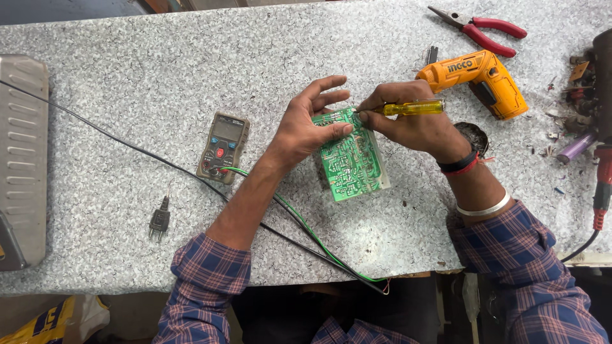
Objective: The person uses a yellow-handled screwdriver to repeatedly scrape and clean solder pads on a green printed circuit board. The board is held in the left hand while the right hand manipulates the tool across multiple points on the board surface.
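From the head camera, looking down, a green circuit board (350, 156) lies solder side up near the middle of the speckled grey surface (159, 76), its long axis running away from the person and leaning slightly left at the far end. The left hand (312, 121) rests on the board's far left corner, thumb pressed on the green face and the other fingers spread and lifted above it, so this grip steadies the board rather than closing round it. The right hand (411, 121) is closed round a yellow-handled screwdriver (411, 107), whose shaft lies almost level and points left; its tip meets the far edge of the board just beside the left thumb. The board thus sits directly below and between both hands, the right one carrying the tool across from the right. A grey multimeter (223, 146) lies to the left of the board, with green and black leads (299, 226) trailing toward the near edge. An orange cordless driver (481, 76) and red-handled pliers (484, 28) lie beyond the right hand, well apart from the board. A loose black plug (159, 220) lies at the near left.
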Motion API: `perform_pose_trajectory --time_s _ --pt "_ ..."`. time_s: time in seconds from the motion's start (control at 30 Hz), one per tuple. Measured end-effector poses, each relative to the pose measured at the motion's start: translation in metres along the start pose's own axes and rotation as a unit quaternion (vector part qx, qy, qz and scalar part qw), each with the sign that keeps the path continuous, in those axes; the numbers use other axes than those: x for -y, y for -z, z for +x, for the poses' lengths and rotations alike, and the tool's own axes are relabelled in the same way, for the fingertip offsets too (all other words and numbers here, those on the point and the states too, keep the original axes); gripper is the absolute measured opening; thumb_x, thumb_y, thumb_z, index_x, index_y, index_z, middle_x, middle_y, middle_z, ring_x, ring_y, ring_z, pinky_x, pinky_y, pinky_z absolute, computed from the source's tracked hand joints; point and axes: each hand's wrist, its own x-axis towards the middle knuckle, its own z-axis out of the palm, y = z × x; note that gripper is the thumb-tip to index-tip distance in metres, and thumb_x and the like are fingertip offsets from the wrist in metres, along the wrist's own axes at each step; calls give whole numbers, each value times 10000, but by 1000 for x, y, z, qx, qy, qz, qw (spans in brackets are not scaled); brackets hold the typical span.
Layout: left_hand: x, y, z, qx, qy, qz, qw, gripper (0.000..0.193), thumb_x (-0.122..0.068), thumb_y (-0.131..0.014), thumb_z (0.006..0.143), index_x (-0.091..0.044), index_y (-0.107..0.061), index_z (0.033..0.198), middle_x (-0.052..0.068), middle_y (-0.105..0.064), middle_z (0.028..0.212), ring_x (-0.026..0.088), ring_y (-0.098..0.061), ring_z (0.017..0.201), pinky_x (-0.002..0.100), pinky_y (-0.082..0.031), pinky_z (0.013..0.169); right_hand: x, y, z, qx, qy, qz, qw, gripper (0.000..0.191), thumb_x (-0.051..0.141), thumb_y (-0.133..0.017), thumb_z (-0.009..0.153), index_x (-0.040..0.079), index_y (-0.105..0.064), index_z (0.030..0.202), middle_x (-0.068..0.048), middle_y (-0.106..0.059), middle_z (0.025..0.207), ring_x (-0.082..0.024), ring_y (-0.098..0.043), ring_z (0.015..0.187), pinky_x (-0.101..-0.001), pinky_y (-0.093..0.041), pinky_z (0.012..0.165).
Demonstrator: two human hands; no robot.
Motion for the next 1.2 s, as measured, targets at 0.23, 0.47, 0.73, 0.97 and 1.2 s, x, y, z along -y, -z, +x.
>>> perform_pose_trajectory --time_s 0.23,0.47,0.73,0.97,1.2 --pt "13 2 4 -15 32 79 996 662 -178 -939 722 0 -673 1302 168 -538 1519 253 -653 1271 369 -574 967 1 -3 0 1 9 -5 1000 110 88 -788 902 14 -737 965 -84 -758 849 -155 -742 770 -296 -576 683" --pt "13 0 2 -28 4 89 996 659 -192 -909 734 -46 -647 1320 122 -633 1368 166 -680 1005 298 -639 832 1 -5 1 6 11 9 1000 98 77 -777 910 12 -729 964 -83 -758 855 -147 -747 767 -282 -588 680" --pt "22 -5 4 -98 -31 37 994 196 -217 -736 988 -34 -678 1024 63 -706 1219 0 -506 685 182 -439 568 2 -7 2 11 6 7 1000 86 61 -780 901 14 -731 953 -82 -764 854 -144 -755 763 -277 -593 676" --pt "23 -4 5 -112 -23 32 993 166 -208 -661 1021 -43 -662 1012 68 -710 1168 -6 -569 691 184 -480 563 3 -6 2 9 4 8 1000 84 61 -781 898 16 -735 953 -76 -764 851 -142 -750 769 -280 -589 684" --pt "21 -4 7 -117 -43 47 991 161 -132 -671 996 -32 -598 1099 58 -662 1164 8 -650 777 199 -590 644 4 -5 3 17 -2 3 1000 86 78 -779 903 20 -738 951 -78 -768 849 -147 -761 776 -278 -604 682"
